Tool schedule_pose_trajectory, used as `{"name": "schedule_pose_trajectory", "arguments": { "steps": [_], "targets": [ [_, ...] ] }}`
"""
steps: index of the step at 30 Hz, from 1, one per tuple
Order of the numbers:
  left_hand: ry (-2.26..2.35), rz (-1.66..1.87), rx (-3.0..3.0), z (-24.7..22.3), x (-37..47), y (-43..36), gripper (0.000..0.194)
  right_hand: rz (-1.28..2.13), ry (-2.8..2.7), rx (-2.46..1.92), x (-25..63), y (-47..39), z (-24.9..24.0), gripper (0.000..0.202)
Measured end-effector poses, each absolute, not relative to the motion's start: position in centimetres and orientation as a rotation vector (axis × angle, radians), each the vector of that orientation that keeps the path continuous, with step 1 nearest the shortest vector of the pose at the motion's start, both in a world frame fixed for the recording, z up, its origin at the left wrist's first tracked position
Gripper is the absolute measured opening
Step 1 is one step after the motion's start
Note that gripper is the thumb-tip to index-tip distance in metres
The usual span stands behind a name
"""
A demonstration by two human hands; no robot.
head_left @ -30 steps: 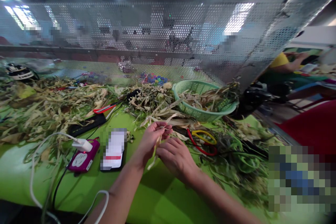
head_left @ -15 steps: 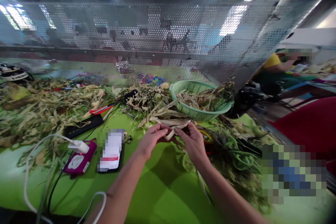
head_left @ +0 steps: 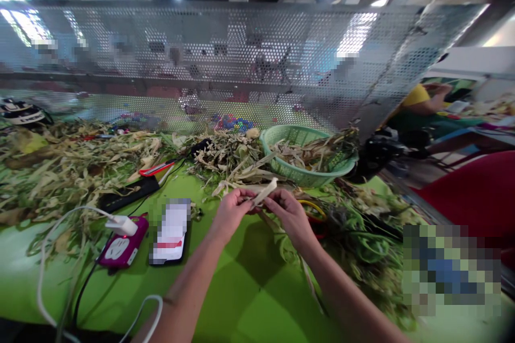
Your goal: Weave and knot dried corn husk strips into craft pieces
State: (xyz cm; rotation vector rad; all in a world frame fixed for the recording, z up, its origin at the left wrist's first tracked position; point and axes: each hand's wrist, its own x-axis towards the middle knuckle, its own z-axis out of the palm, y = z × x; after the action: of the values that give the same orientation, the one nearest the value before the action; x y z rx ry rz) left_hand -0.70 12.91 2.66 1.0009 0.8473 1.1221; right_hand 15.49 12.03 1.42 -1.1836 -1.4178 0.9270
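Note:
A pale strip of dried corn husk point(head_left: 265, 192) is pinched above the green table between my two hands. My left hand point(head_left: 231, 211) grips its lower end with thumb and fingers closed. Against the strip's other side, my right hand point(head_left: 288, 213) presses with thumb and fingertips together. The strip slants up to the right, its upper end standing free. A long greenish strand point(head_left: 276, 225) hangs below the hands; where it joins the held piece is hidden. Just right of my right hand lie yellow-and-red scissor-like handles point(head_left: 314, 209), partly covered.
Behind the hands stands a green basket point(head_left: 309, 176) of dried leaves. Husk scraps point(head_left: 108, 155) heap at the left, green twine point(head_left: 370, 244) at the right. A phone point(head_left: 171, 233), a purple power strip point(head_left: 126, 249), cables and a red cutter point(head_left: 156, 168) lie left. A perforated metal screen point(head_left: 201, 43) rises behind.
The husk strip was bent in a loop between both hands; now it is straighter and points up to the right. My right fingers have shifted slightly left and lower along it.

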Motion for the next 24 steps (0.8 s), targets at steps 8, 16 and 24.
{"name": "schedule_pose_trajectory", "arguments": {
  "steps": [8,16,24],
  "targets": [
    [0.92,1.236,1.117,1.6,-1.4,13.8,0.02,0.603,-1.838,-1.334,15.4,11.1,2.4,0.021],
    [0.994,1.22,1.322,1.6,-1.5,13.5,0.019,1.24,-1.516,-1.095,15.3,10.9,3.4,0.019],
    [0.964,1.182,1.472,2.7,-1.6,12.6,0.026,1.346,-1.475,-0.936,15.4,10.6,3.9,0.028]
  ]
}}
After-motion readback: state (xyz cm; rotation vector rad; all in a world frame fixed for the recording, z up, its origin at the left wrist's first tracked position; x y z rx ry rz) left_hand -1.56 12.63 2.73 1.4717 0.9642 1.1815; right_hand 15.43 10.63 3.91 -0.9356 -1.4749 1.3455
